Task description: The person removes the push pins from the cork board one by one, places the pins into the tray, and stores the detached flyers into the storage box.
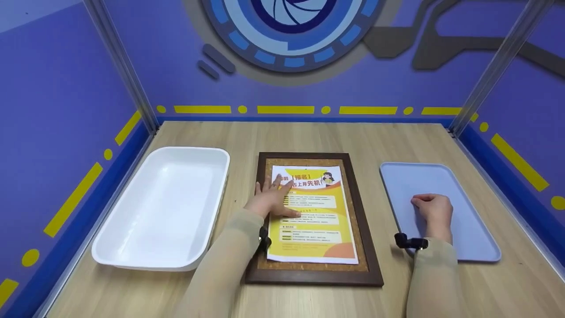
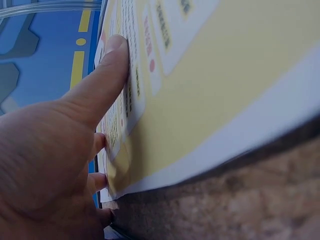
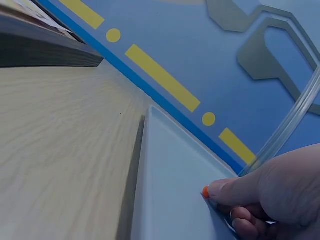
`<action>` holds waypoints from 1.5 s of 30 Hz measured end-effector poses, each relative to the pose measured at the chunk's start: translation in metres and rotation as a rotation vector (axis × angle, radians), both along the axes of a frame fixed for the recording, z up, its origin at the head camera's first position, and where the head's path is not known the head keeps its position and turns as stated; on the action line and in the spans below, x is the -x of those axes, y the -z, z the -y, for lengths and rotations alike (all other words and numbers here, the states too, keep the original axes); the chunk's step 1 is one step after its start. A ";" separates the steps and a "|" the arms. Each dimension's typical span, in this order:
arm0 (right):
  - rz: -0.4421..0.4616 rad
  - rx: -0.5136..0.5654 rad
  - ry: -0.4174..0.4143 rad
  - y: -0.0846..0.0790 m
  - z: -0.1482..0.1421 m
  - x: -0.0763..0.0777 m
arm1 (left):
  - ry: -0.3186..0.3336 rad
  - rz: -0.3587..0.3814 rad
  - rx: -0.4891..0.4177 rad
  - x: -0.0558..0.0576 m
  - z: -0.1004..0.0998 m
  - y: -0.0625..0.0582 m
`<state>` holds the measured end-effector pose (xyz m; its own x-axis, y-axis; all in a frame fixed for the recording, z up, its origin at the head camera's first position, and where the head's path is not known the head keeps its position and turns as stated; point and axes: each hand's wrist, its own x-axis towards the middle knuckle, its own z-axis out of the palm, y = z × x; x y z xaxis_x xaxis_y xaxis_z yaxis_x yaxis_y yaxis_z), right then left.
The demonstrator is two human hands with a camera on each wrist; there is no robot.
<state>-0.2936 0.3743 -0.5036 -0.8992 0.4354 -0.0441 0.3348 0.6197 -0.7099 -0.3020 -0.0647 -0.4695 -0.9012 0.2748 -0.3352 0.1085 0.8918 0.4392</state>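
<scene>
My left hand (image 1: 276, 198) lies with spread fingers on a yellow printed poster (image 1: 309, 247), pressing it against a cork board (image 1: 363, 247) with a dark brown frame. In the left wrist view, the thumb (image 2: 107, 75) is stretched out over the print, and bare cork shows past the paper's edge. Over the blue tray (image 1: 463, 234), my right hand (image 1: 435, 212) pinches a small orange pushpin (image 3: 205, 192) between thumb and forefinger. Only the pin's orange end shows; the fingers hide the rest.
A deep white basin (image 1: 163, 207) stands left of the board. The blue tray sits to the right, with a strip of wooden table (image 1: 375, 141) between it and the frame. Purple panels (image 1: 309, 97) enclose the back and both sides.
</scene>
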 end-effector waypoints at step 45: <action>0.276 0.443 -0.325 -0.011 0.120 0.021 | -0.300 -0.135 -0.045 -0.011 -0.023 0.004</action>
